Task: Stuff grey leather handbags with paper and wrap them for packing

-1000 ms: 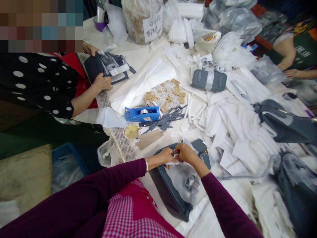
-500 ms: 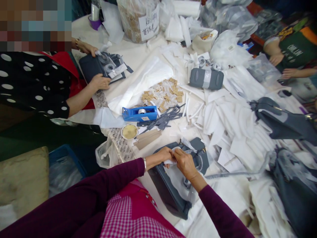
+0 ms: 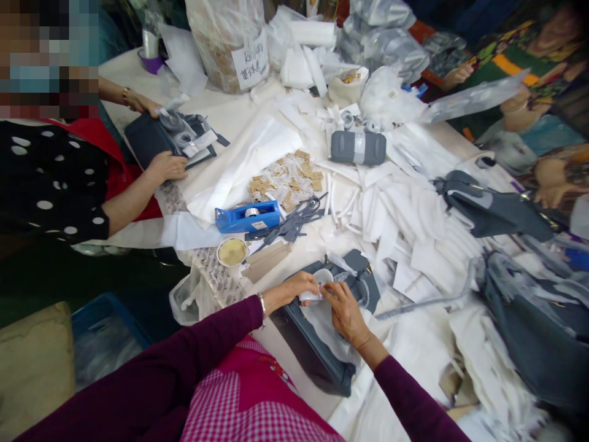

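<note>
The left hand [image 3: 298,287] is pinching a small, white, paper-like wrap [image 3: 310,297]; the right hand [image 3: 346,312] is bringing fingertips against its edge, grip unclear. Even tension is seemingly needed for smooth wrapping. Wrists are angling inward, forearms converging above a dark-grey, boxy, leather-like bag [image 3: 315,357] lying on the cream-covered table [image 3: 216,123].

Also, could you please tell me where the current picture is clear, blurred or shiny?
In the head view, the tape dispenser is fairly clear; same view, right edge: the big dark bag looks blurred; same view, top: plastic bags catch whitish glare.
</note>
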`<control>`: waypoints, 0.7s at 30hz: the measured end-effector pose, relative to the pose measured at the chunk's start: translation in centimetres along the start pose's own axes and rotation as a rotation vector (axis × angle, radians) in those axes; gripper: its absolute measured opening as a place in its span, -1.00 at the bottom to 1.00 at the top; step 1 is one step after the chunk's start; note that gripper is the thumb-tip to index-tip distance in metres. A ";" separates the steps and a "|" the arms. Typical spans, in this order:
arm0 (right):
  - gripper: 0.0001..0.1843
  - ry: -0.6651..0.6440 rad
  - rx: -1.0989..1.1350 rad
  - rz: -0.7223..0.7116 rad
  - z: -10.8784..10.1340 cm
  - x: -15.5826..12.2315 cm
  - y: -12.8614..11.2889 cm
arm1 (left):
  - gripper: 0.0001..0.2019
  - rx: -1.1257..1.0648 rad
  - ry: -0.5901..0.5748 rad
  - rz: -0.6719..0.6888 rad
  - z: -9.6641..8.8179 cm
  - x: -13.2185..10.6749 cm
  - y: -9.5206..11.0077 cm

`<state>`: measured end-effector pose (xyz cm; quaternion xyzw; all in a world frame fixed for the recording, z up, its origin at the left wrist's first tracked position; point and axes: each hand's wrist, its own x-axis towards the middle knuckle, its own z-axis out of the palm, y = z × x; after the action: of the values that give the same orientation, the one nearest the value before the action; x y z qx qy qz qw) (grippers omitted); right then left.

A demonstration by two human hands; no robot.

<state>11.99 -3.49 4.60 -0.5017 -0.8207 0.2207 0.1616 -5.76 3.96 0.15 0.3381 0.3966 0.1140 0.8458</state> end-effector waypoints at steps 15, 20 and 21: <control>-0.69 0.978 0.399 1.079 -0.2 -17.5 -8.2 | -0.66 0.386 0.018 0.110 1.8 -1.3 2.5; -0.51 1.434 0.182 1.681 1.5 -34.4 -11.7 | -0.61 0.524 0.036 0.047 3.2 -1.0 3.4; -0.48 1.467 0.144 1.753 1.7 -37.0 -12.5 | -0.61 0.536 0.040 0.033 3.5 -1.1 3.4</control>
<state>18.21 -41.94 8.04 -0.8988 0.1178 -0.0417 0.4203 -3.57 4.35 4.66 0.5543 0.4239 0.0255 0.7158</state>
